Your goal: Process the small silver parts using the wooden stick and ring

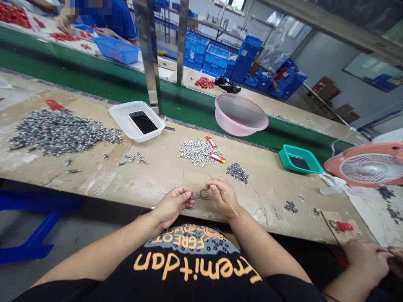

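Observation:
My left hand (176,205) is closed, pinching a small dark grey part (192,196) between thumb and fingertips. In my right hand (223,195) is a thin wooden stick (230,204), its far end slanting down towards my forearm. Between the two hands a small round cap (203,193) with dark green contents lies on a piece of cardboard (193,179). Beyond them is a pile of small whitish metal parts (197,152) with two red-and-yellow packets (217,157). To the right of that sits a small heap of dark grey parts (237,173).
A large heap of grey parts (63,130) covers the left of the table. Behind stand a white basket (118,110) holding a phone, a pink basin (241,119) and a green basket (285,157). An orange fan (343,165) and a co-worker's hands (365,258) are at right.

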A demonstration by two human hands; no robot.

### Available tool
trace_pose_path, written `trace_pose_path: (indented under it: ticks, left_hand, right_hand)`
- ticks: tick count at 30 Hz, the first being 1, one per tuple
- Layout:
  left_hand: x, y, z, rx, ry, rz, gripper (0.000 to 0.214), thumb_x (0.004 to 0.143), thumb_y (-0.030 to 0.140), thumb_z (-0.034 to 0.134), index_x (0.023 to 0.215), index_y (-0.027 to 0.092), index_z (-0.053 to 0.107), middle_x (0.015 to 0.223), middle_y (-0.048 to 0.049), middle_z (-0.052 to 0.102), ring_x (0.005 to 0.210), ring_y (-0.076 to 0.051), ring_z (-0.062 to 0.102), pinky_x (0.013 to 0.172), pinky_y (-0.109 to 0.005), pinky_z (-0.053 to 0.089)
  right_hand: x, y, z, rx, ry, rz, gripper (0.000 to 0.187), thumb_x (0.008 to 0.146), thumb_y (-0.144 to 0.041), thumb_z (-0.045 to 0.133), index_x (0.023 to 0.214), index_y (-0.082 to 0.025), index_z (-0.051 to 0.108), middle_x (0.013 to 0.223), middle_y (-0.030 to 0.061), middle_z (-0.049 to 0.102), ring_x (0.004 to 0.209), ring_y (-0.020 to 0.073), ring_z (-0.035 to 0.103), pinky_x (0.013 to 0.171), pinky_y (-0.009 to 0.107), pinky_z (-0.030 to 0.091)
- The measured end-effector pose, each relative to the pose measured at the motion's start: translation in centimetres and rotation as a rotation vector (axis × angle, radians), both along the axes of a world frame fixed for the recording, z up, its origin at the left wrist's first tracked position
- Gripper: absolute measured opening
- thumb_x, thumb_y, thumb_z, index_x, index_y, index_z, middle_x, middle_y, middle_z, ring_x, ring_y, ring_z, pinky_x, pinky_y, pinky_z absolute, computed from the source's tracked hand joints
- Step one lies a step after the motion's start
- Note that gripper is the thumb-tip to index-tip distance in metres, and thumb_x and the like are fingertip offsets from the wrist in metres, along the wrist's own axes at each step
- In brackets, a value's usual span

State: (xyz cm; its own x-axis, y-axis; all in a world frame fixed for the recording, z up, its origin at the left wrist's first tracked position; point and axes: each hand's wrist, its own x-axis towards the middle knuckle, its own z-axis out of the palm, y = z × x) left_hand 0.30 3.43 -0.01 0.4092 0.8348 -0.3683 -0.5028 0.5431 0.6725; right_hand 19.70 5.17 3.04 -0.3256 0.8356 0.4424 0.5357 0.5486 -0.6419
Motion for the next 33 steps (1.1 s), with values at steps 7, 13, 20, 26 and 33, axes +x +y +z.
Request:
trace_pose_path:
  ticks: [7, 13, 20, 26, 33]
  left_hand:
    - [-0.3, 0.2, -0.3, -0.019, -0.045, -0.002, 0.018, 0.074, 0.025, 0.071, 0.082, 0.014, 0.059, 0.072, -0.0021, 0.063, 0.066, -0.011, 0.059, 0.069, -0.025, 0.048]
    - [-0.4, 0.3, -0.4, -0.024, -0.068, -0.004, 0.020, 0.073, 0.026, 0.072, 0.082, 0.013, 0.059, 0.072, -0.0022, 0.063, 0.065, -0.011, 0.059, 0.068, -0.025, 0.047]
    - [-0.5, 0.3, -0.4, -0.032, -0.082, -0.009, 0.019, 0.073, 0.025, 0.071, 0.082, 0.013, 0.058, 0.071, -0.0017, 0.063, 0.066, -0.011, 0.059, 0.069, -0.025, 0.047]
    - [-0.5, 0.3, -0.4, -0.033, -0.086, -0.006, 0.019, 0.073, 0.025, 0.071, 0.081, 0.013, 0.058, 0.071, -0.0016, 0.063, 0.065, -0.011, 0.059, 0.068, -0.025, 0.047]
    - [-0.7, 0.1, -0.5, -0.027, -0.111, 0.028, 0.018, 0.075, 0.024, 0.070, 0.083, 0.014, 0.058, 0.071, -0.0019, 0.063, 0.066, -0.011, 0.060, 0.069, -0.024, 0.048]
  right_hand:
    - [-0.5, 8.1, -0.4, 0.092, -0.626, -0.022, 0.012, 0.087, -0.021, 0.054, 0.092, -0.019, 0.065, 0.090, 0.0085, 0.063, 0.092, 0.0237, 0.050, 0.086, 0.038, 0.038]
    - [-2.5, 10.9, -1.4, 0.146, -0.914, 0.045, 0.015, 0.087, -0.014, 0.049, 0.094, -0.016, 0.062, 0.094, 0.0103, 0.060, 0.094, 0.0251, 0.046, 0.085, 0.036, 0.036]
    - [-2.7, 11.8, -1.5, 0.099, -0.901, 0.047, 0.018, 0.083, -0.009, 0.047, 0.094, -0.013, 0.061, 0.092, 0.0121, 0.060, 0.093, 0.0253, 0.046, 0.087, 0.037, 0.035]
    - [-2.0, 11.5, -1.5, 0.109, -0.574, -0.016, 0.025, 0.075, -0.006, 0.047, 0.091, -0.015, 0.064, 0.088, 0.0098, 0.061, 0.090, 0.0230, 0.050, 0.087, 0.036, 0.037]
    - [-2.2, 8.3, -0.8, 0.034, -0.162, -0.010, 0.013, 0.071, -0.011, 0.053, 0.078, -0.019, 0.061, 0.077, 0.0027, 0.059, 0.077, 0.0179, 0.054, 0.076, 0.031, 0.041]
